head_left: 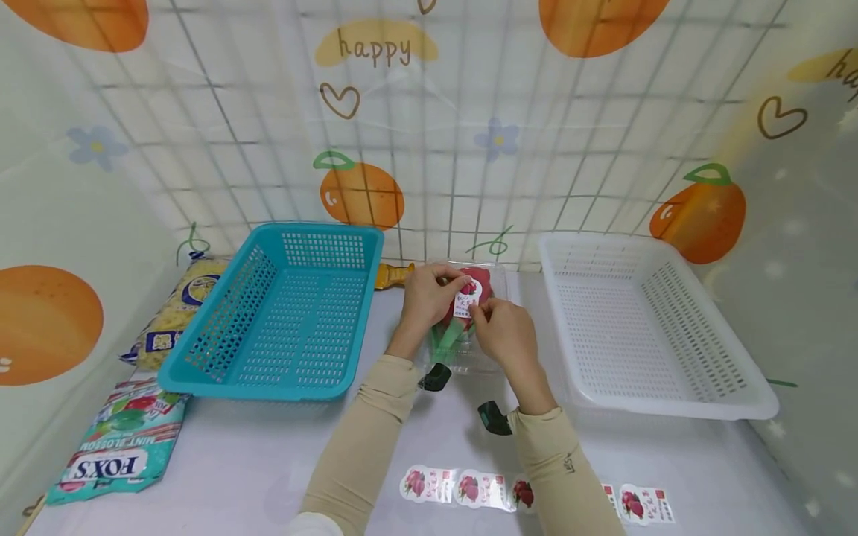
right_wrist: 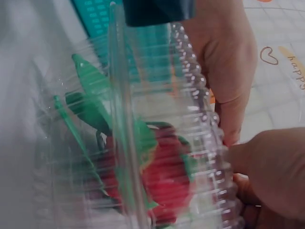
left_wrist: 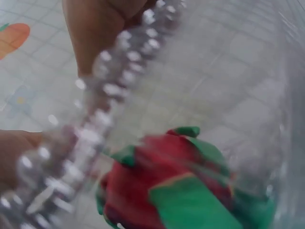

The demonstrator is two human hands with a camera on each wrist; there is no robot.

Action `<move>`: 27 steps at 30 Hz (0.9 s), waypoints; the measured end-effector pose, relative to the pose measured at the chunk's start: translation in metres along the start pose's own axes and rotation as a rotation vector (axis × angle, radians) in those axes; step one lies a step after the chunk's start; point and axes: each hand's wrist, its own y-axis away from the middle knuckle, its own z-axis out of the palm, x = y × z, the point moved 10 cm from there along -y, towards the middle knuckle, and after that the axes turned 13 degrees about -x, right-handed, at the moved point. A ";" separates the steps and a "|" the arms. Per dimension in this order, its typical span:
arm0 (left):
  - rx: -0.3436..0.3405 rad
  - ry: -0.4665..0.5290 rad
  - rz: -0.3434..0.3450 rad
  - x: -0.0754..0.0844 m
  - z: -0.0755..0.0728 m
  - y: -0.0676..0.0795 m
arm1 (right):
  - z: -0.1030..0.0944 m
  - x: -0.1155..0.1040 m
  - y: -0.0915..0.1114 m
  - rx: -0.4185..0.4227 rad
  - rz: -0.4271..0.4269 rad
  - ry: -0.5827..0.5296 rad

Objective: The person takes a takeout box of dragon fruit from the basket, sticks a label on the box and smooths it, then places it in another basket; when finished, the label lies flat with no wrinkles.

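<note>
Both hands are over a clear plastic box (head_left: 479, 362) that holds a red dragon fruit (left_wrist: 143, 183) with green leaf-like flaps. A white sticker (head_left: 467, 301) with a printed dragon fruit lies at the box's top. The left hand (head_left: 427, 299) pinches the sticker near its upper left with thumb and fingertips. At its lower right edge, the right hand (head_left: 507, 333) pinches it too. In the right wrist view the box's ridged rim (right_wrist: 209, 114) stands before both hands, and part of the fingers is hidden. Whether the sticker is fully stuck down cannot be told.
A teal basket (head_left: 268, 391) stands to the left, a white basket (head_left: 670, 406) to the right. Left of the teal one lie a pasta bag (head_left: 177, 313) and a Fox's sweets bag (head_left: 124, 439). More stickers (head_left: 479, 489) lie in front, partly under the right forearm. A golden item (head_left: 392, 276) sits behind.
</note>
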 end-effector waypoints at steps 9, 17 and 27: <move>-0.018 0.008 -0.015 -0.007 0.004 -0.004 | 0.003 -0.001 -0.004 -0.022 0.023 0.051; -0.030 -0.012 -0.049 -0.009 0.005 -0.006 | 0.003 -0.002 -0.005 -0.021 0.035 0.074; -0.025 -0.027 -0.063 -0.014 0.007 -0.006 | 0.003 -0.005 -0.006 0.003 0.029 0.125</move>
